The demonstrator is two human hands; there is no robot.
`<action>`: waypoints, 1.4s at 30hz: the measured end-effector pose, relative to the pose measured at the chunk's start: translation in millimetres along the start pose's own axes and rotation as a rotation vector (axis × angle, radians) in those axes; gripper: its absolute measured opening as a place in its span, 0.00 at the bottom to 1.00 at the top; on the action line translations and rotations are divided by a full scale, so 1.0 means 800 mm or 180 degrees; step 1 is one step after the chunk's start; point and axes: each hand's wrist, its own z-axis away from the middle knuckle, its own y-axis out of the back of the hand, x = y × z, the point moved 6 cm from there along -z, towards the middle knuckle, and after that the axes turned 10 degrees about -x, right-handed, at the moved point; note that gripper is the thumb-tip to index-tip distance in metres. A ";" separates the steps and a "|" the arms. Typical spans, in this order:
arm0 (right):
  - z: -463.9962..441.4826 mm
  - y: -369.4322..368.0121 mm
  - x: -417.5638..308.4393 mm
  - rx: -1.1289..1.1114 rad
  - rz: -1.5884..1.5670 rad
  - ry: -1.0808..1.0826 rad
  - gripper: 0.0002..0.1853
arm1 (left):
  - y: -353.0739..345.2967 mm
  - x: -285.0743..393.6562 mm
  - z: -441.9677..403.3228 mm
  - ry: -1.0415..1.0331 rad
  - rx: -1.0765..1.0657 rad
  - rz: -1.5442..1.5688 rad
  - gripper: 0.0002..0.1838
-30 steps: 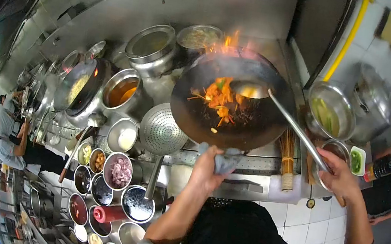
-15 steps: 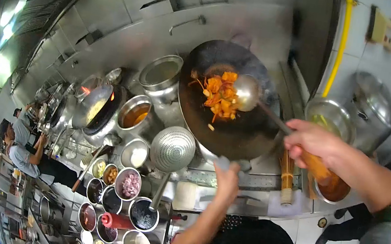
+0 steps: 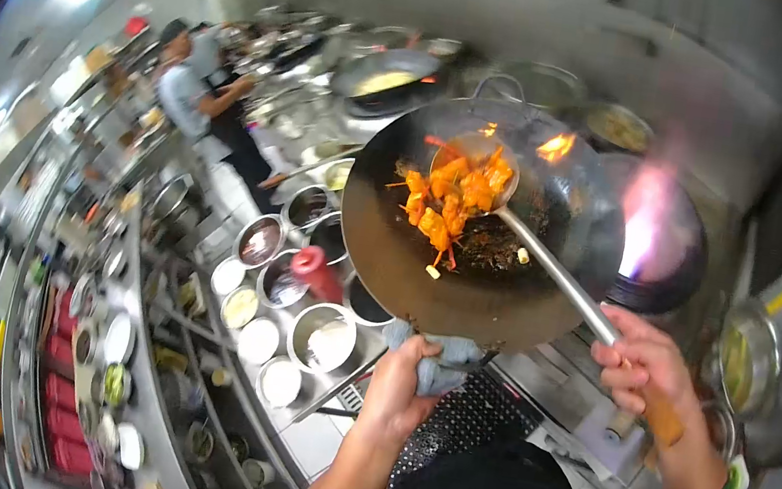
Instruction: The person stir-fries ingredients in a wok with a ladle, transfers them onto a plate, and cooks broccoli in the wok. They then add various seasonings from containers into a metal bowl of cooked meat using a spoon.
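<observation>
My left hand grips a grey-blue cloth at the near rim of a large dark wok. The wok is lifted off the burner and hangs to the left of the flames. My right hand is closed round the handle of a long metal ladle, at its wooden end. Inside the wok, the ladle's bowl rests among glossy orange pieces of food. Small flames show near the wok's far side. Two pale bits of food lie apart from the rest.
A pink-white flame rises from the burner at the right. Metal bowls and a red bottle stand at the left, below the wok. Another wok is farther back. A person stands at the far left. A steel bowl sits at the right.
The wok has come off the burner and moved left, over the containers, with my left hand on its rim. My right hand and the ladle have moved with it. The view has turned left.
</observation>
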 end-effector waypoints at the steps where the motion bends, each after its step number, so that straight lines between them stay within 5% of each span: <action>1: -0.007 -0.015 0.017 -0.0089 0.0250 -0.0046 0.28 | 0.016 0.011 0.028 -0.0164 0.0170 -0.0003 0.19; 5: -0.054 -0.123 0.068 -0.0587 0.0838 -0.0413 0.29 | 0.093 0.052 0.142 -0.0874 0.0431 0.0335 0.19; 9: -0.085 -0.214 0.113 -0.1099 0.0347 -0.0900 0.26 | 0.164 0.069 0.271 -0.1275 0.0874 0.0611 0.18; 14: -0.125 -0.300 0.279 -0.1427 0.0740 -0.1339 0.27 | 0.274 0.052 0.419 -0.1825 0.1658 0.0860 0.16; 18: -0.180 -0.357 0.374 -0.1975 -0.0779 -0.2358 0.18 | 0.345 0.042 0.486 -0.2109 0.1997 0.1068 0.15; 26: -0.271 -0.478 0.510 -0.2326 -0.0926 -0.3484 0.16 | 0.461 0.009 0.519 -0.2285 0.2290 0.1919 0.16; 34: -0.398 -0.654 0.626 -0.3118 0.1231 -0.3104 0.18 | 0.505 0.022 0.481 -0.2197 0.2280 0.2454 0.17; 42: -0.476 -0.705 0.760 -0.4056 0.2943 -0.2439 0.28 | 0.516 0.047 0.465 -0.2181 0.2303 0.2833 0.13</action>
